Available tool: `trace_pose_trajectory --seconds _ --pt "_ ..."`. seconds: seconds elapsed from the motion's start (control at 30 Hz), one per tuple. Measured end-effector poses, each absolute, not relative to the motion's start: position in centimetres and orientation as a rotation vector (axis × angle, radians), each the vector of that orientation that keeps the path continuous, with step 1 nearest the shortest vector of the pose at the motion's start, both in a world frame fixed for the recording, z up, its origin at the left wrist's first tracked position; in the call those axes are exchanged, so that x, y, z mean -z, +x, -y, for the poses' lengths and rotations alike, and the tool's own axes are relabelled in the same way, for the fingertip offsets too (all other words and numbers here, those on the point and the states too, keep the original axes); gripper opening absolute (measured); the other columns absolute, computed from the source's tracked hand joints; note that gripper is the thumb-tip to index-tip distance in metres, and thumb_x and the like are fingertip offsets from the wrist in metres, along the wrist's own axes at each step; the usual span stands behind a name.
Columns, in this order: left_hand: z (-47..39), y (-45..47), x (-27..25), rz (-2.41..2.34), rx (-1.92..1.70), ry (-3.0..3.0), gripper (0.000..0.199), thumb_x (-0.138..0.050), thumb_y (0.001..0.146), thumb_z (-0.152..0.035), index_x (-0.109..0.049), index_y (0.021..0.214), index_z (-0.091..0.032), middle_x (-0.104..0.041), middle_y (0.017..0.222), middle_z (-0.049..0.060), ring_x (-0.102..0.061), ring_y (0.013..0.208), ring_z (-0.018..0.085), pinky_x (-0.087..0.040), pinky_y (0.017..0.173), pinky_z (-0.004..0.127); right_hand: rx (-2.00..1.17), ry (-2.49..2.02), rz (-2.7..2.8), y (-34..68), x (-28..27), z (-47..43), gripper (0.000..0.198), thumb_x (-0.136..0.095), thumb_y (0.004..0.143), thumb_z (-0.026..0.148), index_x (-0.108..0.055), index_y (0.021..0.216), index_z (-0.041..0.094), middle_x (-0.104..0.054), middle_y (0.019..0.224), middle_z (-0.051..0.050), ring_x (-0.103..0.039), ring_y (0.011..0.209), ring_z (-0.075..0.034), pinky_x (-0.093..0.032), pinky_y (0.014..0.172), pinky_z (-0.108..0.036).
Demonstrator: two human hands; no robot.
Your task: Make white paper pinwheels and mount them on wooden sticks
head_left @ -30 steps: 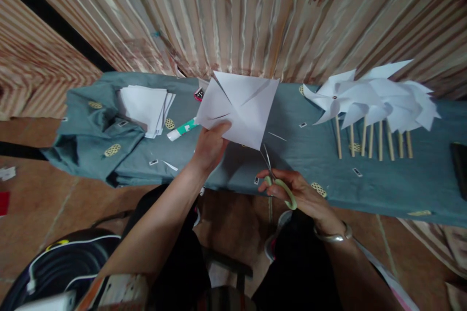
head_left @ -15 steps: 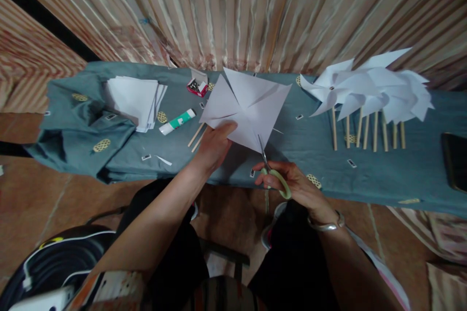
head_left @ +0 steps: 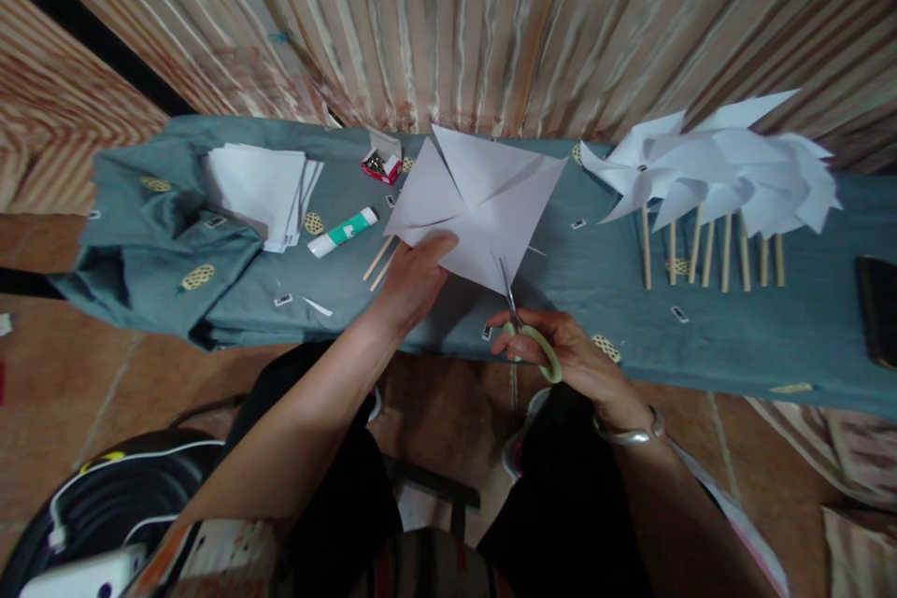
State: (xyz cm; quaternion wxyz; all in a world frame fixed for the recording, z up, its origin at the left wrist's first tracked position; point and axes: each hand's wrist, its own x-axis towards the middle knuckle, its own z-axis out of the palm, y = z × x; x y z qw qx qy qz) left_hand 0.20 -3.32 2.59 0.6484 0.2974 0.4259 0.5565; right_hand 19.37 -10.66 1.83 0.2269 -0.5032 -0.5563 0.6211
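A square sheet of white paper [head_left: 491,196], slit inward from several corners, is pinched at its near left edge by my left hand [head_left: 419,276]. My right hand [head_left: 561,350] has its fingers through the green handles of a pair of scissors [head_left: 533,346]. The scissor blades lie at the sheet's near corner, with one blade showing on top of the paper. Partly under the sheet and my left hand are two wooden sticks [head_left: 378,260]. A glue stick [head_left: 343,232] lies left of them, and an opened small red box of metal pins [head_left: 382,163] stands behind.
Several white paper pinwheels [head_left: 735,168] on wooden sticks lie at the right. A stack of white paper [head_left: 256,192] is at the left on the green cloth [head_left: 575,290]. A dark phone [head_left: 879,308] lies at the far right. A corrugated curtain [head_left: 462,28] hangs behind.
Very little differs. The whole view has shifted slightly, and both hands, the sheet and the scissors keep nearly the same places.
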Motion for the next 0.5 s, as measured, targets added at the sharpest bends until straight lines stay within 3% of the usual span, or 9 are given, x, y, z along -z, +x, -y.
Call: trace_pose_trajectory --seconds 0.5 --pt "3.46 0.33 -3.38 -0.955 -1.256 0.648 0.019 -0.065 0.069 -0.014 -0.065 0.087 -0.017 -0.073 0.089 0.004 -0.065 0.108 0.028 -0.051 0.091 0.041 -1.766 -1.422 1.406 18.96 -2.18 10.51 0.053 -0.074 0.068 0.059 -0.069 0.094 0.013 -0.06 0.067 -0.001 -0.052 0.062 -0.014 -0.04 0.057 -0.028"
